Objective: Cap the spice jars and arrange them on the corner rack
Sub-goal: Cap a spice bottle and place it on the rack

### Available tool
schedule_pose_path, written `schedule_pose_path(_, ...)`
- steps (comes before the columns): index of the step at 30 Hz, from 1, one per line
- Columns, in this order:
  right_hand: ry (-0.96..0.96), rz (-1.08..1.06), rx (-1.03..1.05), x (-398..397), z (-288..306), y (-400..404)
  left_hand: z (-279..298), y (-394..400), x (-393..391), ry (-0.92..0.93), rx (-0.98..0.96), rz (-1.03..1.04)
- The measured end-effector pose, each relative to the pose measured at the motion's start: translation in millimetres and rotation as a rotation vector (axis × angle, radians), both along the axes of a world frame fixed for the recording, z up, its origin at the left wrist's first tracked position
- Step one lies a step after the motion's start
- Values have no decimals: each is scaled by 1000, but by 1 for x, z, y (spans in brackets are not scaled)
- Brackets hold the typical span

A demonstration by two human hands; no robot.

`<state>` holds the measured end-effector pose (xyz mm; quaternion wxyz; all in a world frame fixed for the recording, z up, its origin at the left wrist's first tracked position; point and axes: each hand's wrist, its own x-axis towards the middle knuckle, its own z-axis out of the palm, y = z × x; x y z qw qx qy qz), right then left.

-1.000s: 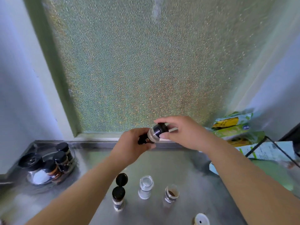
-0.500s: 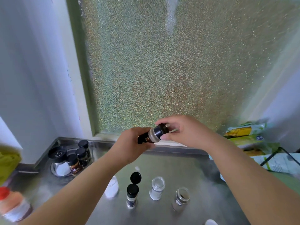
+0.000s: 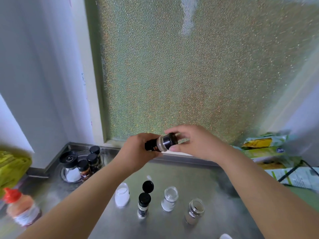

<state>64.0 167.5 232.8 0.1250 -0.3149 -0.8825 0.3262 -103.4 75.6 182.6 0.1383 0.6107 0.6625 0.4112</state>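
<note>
Above the steel counter (image 3: 215,195), the left hand (image 3: 138,152) grips a spice jar (image 3: 156,145) sideways; the right hand (image 3: 195,142) pinches its black cap (image 3: 170,141). Below the jar stand four open jars (image 3: 170,198). Left of it, the corner rack (image 3: 101,163) holds capped jars (image 3: 92,161) beside frosted glass (image 3: 189,75).

The left hand (image 3: 138,152) wraps the lower body of the spice jar (image 3: 159,144), so its label and contents can't be read. The right hand (image 3: 193,142) covers the far side of the black cap (image 3: 170,139); whether it's seated can't be told. At the counter's (image 3: 172,226) near edge, a white lid (image 3: 225,236) is cut off by the frame's bottom. On the left, the red-capped bottle (image 3: 20,211) is smeared with blur. In the corner rack (image 3: 63,175), the back jars (image 3: 94,158) overlap, labels too small to read. The packets (image 3: 264,149) on the right are blurred.
</note>
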Motion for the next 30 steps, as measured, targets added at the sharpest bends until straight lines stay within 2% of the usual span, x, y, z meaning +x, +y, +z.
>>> schedule_pose_path(6, -6, -106, 36, -5, -5, -10, -3, -4, -1, 34, 55, -6)
schedule_pose_path(11, 29, 38, -13, 0, -2, -9, -5, -8, -9, 21, 51, 39)
schedule_pose_path(14, -24, -33, 64, -4, -8, -9, -4, -9, -9, 42, 61, 33)
schedule_pose_path(17, -92, -95, 24, -8, -14, -7, -6, -11, -10, 47, 57, 37)
schedule_pose_path(22, -47, 33, 23, -13, -15, -7, -9, -14, -18, 41, 31, 69)
schedule_pose_path(27, -55, 13, 22, -28, -18, -11, -11, -20, -24, 87, -16, 75)
schedule_pose_path(30, -72, 54, 62, -34, -20, -15, -15, -25, -29, 42, -20, 93)
